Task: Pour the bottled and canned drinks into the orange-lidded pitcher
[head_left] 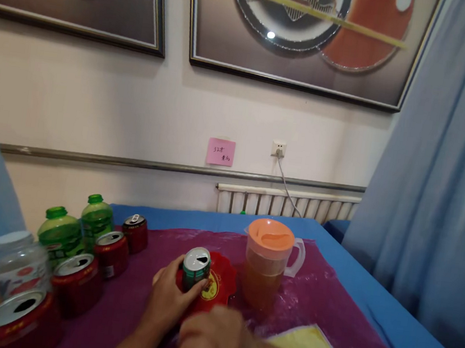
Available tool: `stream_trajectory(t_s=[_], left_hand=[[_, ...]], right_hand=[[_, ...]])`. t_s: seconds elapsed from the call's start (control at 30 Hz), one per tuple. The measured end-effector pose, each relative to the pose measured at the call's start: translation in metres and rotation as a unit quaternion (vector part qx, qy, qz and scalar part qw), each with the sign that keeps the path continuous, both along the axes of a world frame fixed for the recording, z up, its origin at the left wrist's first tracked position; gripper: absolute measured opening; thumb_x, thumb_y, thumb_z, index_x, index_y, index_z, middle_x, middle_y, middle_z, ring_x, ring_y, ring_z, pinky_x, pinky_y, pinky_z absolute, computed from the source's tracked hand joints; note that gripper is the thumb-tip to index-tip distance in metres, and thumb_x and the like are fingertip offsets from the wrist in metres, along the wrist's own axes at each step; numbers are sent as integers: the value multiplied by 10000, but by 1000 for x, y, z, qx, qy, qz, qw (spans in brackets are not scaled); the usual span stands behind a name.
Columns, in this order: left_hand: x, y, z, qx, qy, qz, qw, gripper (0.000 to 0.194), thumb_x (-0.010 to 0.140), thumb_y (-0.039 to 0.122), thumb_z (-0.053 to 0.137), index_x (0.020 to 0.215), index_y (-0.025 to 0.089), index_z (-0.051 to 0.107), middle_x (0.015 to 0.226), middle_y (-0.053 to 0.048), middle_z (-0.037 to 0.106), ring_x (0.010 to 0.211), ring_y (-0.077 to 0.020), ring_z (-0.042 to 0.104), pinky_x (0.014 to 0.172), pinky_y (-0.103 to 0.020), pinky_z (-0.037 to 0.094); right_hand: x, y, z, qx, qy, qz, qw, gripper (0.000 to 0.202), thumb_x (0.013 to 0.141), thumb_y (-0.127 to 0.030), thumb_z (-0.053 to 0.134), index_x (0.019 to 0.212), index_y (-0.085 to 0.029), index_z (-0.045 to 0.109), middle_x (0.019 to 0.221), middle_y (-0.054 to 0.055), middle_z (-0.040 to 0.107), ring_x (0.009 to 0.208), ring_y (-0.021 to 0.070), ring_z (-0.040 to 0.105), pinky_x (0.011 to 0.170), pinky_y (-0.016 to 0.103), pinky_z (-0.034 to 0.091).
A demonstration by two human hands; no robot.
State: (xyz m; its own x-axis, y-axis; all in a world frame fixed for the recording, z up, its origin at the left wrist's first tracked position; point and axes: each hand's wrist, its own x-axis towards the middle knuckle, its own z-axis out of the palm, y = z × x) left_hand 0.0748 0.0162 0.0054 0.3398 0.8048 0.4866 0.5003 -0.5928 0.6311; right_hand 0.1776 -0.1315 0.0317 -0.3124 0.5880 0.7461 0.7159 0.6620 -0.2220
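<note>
My left hand (171, 296) is wrapped round a green drink can (195, 274), upright, with its mouth opened. The can is at the left part of a red plate (226, 275) with a scalloped rim and a yellow emblem; I cannot tell whether it touches the plate. Close to me, in front of the plate, my right hand (214, 338) is blurred, its fingers curled in. Whatever it may hold is hidden. To the right of the plate stands a clear pitcher (262, 276) of amber liquid under an orange lid. A yellow cloth (307, 347) lies beyond my right forearm.
Several red cans (77, 285) line the left side, beside green-capped bottles (59, 234) and clear jars (20, 264). Purple plastic sheeting (307, 290) covers part of the blue table (400, 330). A radiator (288, 203) and blue curtain (437, 165) stand behind and right.
</note>
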Motion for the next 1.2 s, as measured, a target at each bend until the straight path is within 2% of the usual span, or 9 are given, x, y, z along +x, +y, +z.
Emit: stream_trajectory(t_s=[0.1,0.17,0.23,0.3,0.43,0.6,0.8,1.0,1.2], left_hand=[[-1,-1,-1,0,9,-1,1000,640,692,559,701,1212,192,632,1201,-124,736,1125,-356,663,1021,-515,490],[-2,-1,-2,8,12,6,1000,647,693,573,699,1213,193,632,1204,-124,735,1137,-359,659,1027,-514,488],[-3,-2,-3,16,9,19,1000,657,683,588,702,1205,194,637,1190,-124,740,1136,-363,661,1024,-513,494],[-3,-2,-3,21,10,23,999,657,672,594,707,1191,197,646,1184,-122,744,1133,-365,665,1021,-513,499],[-4,-2,-4,27,12,25,999,635,673,572,712,1187,205,655,1177,-116,752,1115,-360,676,1023,-517,500],[-6,-2,-3,30,13,21,999,623,684,560,718,1199,216,653,1202,-109,741,1126,-353,668,1015,-508,503],[-4,-4,-2,10,18,15,1000,647,681,540,717,1221,192,640,1235,-129,725,1157,-361,643,1035,-518,473],[-5,-8,-2,18,34,-4,999,600,706,498,715,1228,211,640,1227,-109,728,1134,-345,650,1038,-503,467],[-6,-11,-6,5,46,-13,999,580,710,443,734,1235,219,629,1239,-102,713,1156,-343,631,1032,-502,466]], right_hand=[[54,-4,77,169,197,-101,960,132,952,-362,529,942,-254,604,993,66,675,918,218,645,824,373,510],[94,-3,101,318,411,-198,831,117,953,-342,507,992,-240,548,1101,73,617,931,201,630,837,386,500],[133,3,96,333,545,-252,727,200,933,-394,507,1060,-239,504,1173,68,572,927,174,622,803,340,493],[165,10,73,274,594,-330,681,293,861,-443,552,1060,-237,491,1108,47,564,948,177,605,792,309,483],[203,24,27,186,588,-344,708,360,724,-453,661,961,-210,545,925,23,595,831,187,590,754,325,477],[209,30,13,106,546,-341,758,319,730,-501,667,827,-204,604,732,8,625,717,196,573,692,322,448],[219,31,-16,68,549,-304,775,502,734,-694,625,790,-195,618,725,10,643,728,195,567,713,320,450],[227,36,-46,-24,620,-227,751,618,659,-774,674,736,-161,665,625,22,651,622,207,588,597,326,463],[227,41,-45,-49,672,-157,722,618,643,-741,735,821,-151,688,672,30,691,598,183,590,531,292,437]])
